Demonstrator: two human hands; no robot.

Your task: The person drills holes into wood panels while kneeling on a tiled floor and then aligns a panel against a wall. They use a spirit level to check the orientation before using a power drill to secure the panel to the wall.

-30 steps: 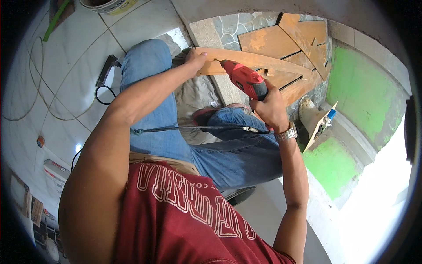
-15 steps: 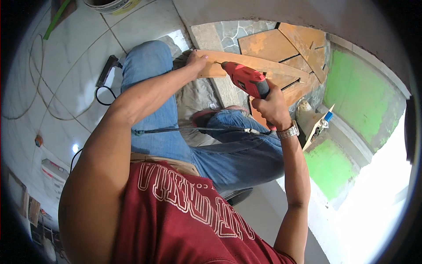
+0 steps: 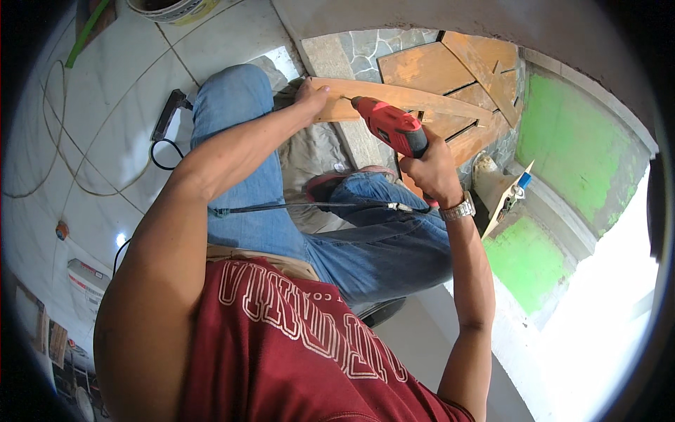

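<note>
A long, narrow wooden board (image 3: pixel 383 91) lies crosswise beyond my legs, and my left hand (image 3: pixel 309 102) is closed on its left end, thumb on the face. My right hand (image 3: pixel 432 169) grips a red and black power drill (image 3: pixel 387 123), whose bit meets the board's face a little right of my left thumb. Whether the tip has sunk into the wood is too small to tell. A dark cord (image 3: pixel 295 207) runs from below the drill across my jeans (image 3: pixel 235 105). Grey cloth (image 3: pixel 316 148) lies between my legs.
Several stained wooden planks (image 3: pixel 415 67) lie on stone tiles at the back. Green-patched low walls (image 3: pixel 555 141) and a pale board with a blue tool (image 3: pixel 524 181) are at right. A black power strip (image 3: pixel 167 118), loose wire, orange object (image 3: pixel 62 231) and bucket (image 3: pixel 169 8) sit on the left floor.
The view has shifted slightly. My hands, the drill and the board hold almost the same positions, with only small shifts.
</note>
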